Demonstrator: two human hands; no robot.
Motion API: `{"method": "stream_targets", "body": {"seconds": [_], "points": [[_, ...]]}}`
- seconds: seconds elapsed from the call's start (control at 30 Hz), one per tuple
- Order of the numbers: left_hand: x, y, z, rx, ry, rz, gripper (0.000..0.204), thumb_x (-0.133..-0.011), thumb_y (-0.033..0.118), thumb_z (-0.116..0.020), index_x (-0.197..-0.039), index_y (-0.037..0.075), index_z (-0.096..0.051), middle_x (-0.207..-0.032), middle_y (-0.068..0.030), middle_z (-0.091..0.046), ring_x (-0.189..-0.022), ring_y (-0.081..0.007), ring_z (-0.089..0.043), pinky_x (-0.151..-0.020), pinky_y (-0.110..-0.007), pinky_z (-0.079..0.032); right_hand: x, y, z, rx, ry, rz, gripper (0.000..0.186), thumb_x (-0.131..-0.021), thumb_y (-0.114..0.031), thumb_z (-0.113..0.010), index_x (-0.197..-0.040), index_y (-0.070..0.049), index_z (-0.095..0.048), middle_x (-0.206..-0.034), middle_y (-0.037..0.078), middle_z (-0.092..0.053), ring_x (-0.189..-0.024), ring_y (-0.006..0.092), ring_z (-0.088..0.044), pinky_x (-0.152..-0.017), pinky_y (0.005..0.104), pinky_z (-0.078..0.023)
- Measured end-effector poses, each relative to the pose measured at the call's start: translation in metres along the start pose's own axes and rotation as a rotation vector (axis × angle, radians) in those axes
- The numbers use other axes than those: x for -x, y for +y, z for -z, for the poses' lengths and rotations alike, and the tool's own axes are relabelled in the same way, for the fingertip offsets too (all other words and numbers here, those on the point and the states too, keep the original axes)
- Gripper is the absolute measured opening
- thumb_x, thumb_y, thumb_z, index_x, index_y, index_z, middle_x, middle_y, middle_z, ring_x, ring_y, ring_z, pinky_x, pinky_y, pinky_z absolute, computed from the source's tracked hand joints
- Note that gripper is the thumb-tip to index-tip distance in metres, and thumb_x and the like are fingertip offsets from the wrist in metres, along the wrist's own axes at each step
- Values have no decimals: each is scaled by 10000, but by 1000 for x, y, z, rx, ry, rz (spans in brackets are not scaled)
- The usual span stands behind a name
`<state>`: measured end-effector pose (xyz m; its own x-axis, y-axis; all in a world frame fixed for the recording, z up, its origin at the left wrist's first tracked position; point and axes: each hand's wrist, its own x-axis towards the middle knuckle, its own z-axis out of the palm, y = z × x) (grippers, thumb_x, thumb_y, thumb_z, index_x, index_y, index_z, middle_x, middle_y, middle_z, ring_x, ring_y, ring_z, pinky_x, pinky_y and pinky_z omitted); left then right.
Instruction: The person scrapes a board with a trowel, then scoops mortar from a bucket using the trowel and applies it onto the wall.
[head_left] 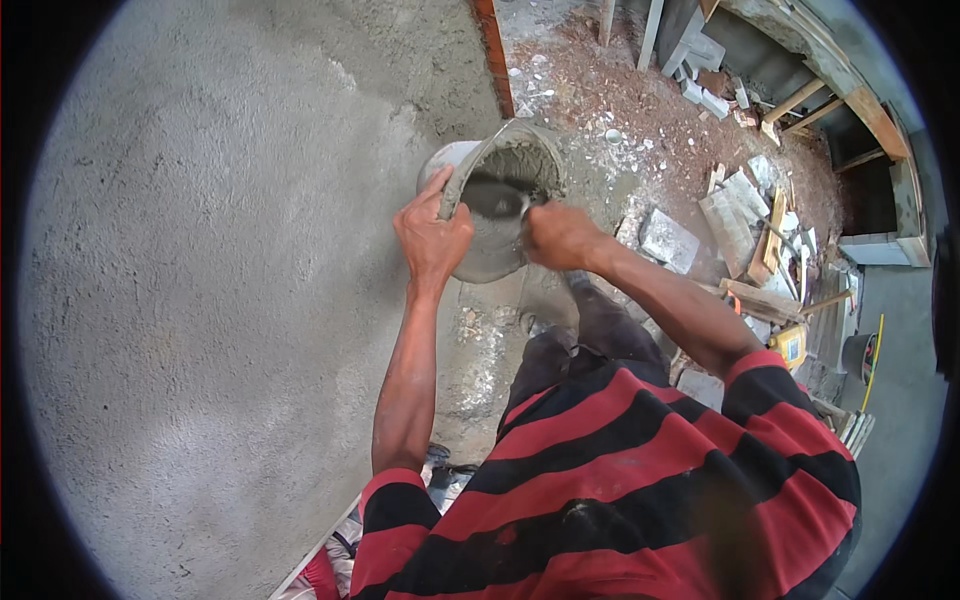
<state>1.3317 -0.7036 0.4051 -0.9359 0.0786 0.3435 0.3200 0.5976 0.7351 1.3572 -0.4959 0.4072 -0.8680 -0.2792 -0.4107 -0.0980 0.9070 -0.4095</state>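
A pale bucket (487,262), its inside coated with wet grey cement (518,160), is tilted with its mouth toward me. My left hand (433,228) grips the bucket's rim on the left side, fingers along the outer wall and thumb toward the opening. At the right side of the mouth, my right hand (560,236) is closed around a trowel whose dark blade (495,198) is inside the bucket. Its handle is hidden in my fist, and motion blurs the blade and hand.
A broad grey cement surface (220,260) fills the left, with a reddish-brown board (493,55) along its far edge. Rubble, wood scraps (770,235) and a pale block (669,241) lie at right. A yellow container (789,345) stands near my right arm.
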Motion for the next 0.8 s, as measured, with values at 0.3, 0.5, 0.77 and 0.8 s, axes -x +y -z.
{"method": "stream_targets", "body": {"seconds": [0.3,0.5,0.77,0.8], "points": [[-16,60,17,-108,49,-286,338,-719,-13,-634,-1025,-91,-756,-1204,-191,-743,-1089,-287,-743,-921,-345,-566,-8,51,30,-1052,-424,-171,294,-989,-304,-644,-1065,-21,-671,-649,75,-601,-439,133,-564,-334,286,-401],[-2,43,-16,-18,183,63,279,-733,-10,-638,-973,-79,-763,-1127,-209,-762,-910,-266,-773,-813,-338,-573,0,54,-16,-1538,-594,-3,305,-1006,-255,-632,-1144,16,-659,-650,82,-614,-411,139,-552,-352,260,-416],[63,-50,-42,43,497,650,165,-728,26,-667,-614,-53,-578,-565,33,-470,-557,-112,-438,-523,-352,-356,1,73,30,-1891,-397,146,298,-956,-165,-619,-1191,18,-631,-683,90,-638,-427,132,-560,-365,271,-437],[77,-59,-39,9,541,670,164,-719,30,-667,-605,-48,-579,-576,36,-475,-574,-116,-447,-542,-354,-363,-5,78,44,-1920,-252,165,286,-942,-139,-624,-1180,18,-639,-692,91,-646,-435,129,-567,-372,269,-441]]}}
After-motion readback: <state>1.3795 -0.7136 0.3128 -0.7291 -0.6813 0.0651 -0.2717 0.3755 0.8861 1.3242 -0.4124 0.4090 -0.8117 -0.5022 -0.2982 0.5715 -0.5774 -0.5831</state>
